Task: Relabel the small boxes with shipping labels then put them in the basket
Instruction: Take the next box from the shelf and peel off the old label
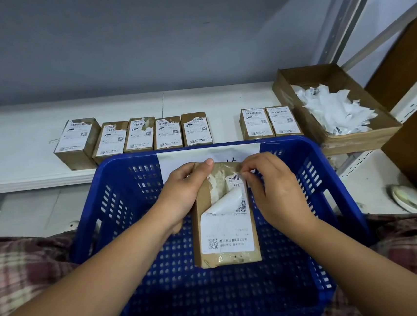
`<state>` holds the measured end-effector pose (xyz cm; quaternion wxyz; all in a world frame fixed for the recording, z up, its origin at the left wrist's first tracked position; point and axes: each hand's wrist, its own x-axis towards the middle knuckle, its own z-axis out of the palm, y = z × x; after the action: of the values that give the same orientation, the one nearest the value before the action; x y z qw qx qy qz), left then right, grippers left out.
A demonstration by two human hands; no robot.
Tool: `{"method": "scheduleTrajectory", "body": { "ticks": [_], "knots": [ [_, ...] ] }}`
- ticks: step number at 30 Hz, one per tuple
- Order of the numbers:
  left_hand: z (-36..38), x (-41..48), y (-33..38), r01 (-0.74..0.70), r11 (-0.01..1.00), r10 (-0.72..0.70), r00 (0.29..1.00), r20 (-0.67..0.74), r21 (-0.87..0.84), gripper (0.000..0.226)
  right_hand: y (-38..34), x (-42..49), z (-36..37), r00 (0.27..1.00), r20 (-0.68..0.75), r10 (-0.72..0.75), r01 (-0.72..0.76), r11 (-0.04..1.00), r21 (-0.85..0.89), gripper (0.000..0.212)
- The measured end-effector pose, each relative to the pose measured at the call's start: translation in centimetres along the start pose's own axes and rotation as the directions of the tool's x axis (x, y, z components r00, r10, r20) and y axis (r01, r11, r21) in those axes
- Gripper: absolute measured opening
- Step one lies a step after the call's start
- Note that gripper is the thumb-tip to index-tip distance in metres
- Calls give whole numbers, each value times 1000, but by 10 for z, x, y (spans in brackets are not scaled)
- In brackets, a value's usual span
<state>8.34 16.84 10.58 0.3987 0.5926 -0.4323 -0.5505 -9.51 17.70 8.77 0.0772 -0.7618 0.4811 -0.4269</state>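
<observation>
I'm in the stripping part of the relabelling: the old label [225, 228] has to come off this small box [227, 255] before a fresh one can go on. The box is in the air over the blue basket [126, 160], not yet in it, long side running away from me. My left hand [183, 196] grips it from the left, fingers wrapped round the side and underneath, thumb lying across the top edge. My right hand [274, 192] is bent down at the wrist over the far right corner, with its fingers [247, 165] pinched on the label's edge there.

The upper left of the label is already torn away, leaving ragged paper on the cardboard, and a loose flap curls over in the middle. The lower half is stuck flat. I judge the next move wants a slow, low pull toward me, with the left hand holding firm so the sheet lifts whole and doesn't shred.

Both forearms come in from the bottom corners and meet over the basket.

Beyond it, seven more boxes [168, 133] wait in a row on the white bench [23, 150]. At the right stands a cardboard tray [353, 138] of white paper scraps [335, 110], where I expect this label to go.
</observation>
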Motion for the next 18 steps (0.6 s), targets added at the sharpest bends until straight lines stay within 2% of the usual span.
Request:
{"method": "scheduleTrajectory", "body": {
  "ticks": [4,11,15,18],
  "knots": [
    [-6,4,2,14,999,-15,1000,-13,-47,38,-8,-2,1,999,-8,-35,34,997,-66,26],
    [-11,8,3,16,997,-19,999,-44,-71,35,-15,-3,-4,999,-2,-47,47,998,-43,20],
    [-13,7,5,-8,997,5,999,-39,-74,30,-17,-1,-8,995,95,39,-47,996,81,19],
    [-10,4,6,-18,997,16,999,-28,-73,31,-18,0,-13,981,166,103,-128,980,152,38]
  ]
}}
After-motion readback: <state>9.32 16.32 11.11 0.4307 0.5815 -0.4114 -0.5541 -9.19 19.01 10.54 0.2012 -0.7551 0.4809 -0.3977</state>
